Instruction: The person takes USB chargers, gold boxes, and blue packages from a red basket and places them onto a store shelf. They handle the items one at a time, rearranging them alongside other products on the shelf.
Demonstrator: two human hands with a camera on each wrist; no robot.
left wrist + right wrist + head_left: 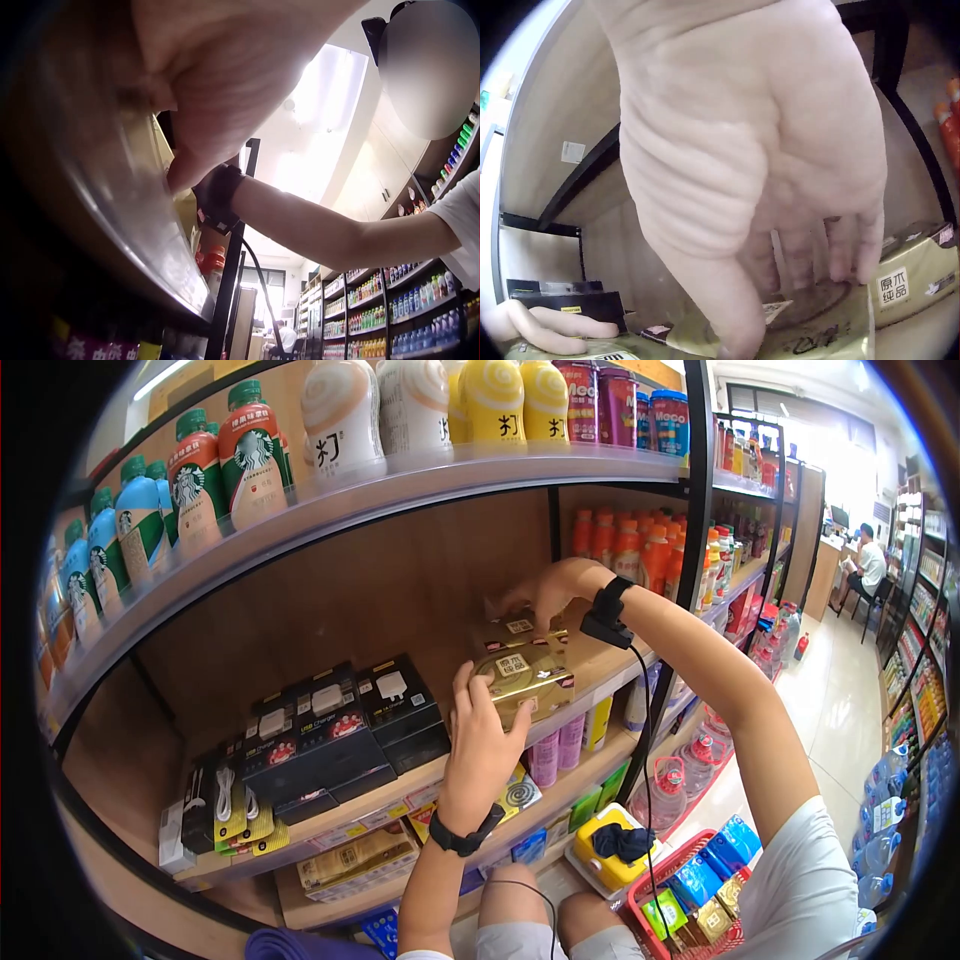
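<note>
Gold packs with Chinese lettering lie on the middle shelf in the head view. My left hand (478,745) rests against the left end of the front gold pack (540,678), its thumb along the front side and fingers extended over the top. Farther back, my right hand (560,595) reaches down onto a rear gold pack (520,627). From the right wrist, its thumb and bent fingers (799,259) pinch a gold pack (817,337) from above. Another gold pack (922,281) lies to the right there. The left wrist view mostly shows the left palm (232,82).
Black USB charger boxes (320,735) stand left of the packs; orange-capped bottles (628,550) stand at the right. An upper shelf (420,485) of drinks overhangs my hands. Below are a red basket (632,908) of packages and a black upright (697,490). A cable (648,760) hangs from my right wrist.
</note>
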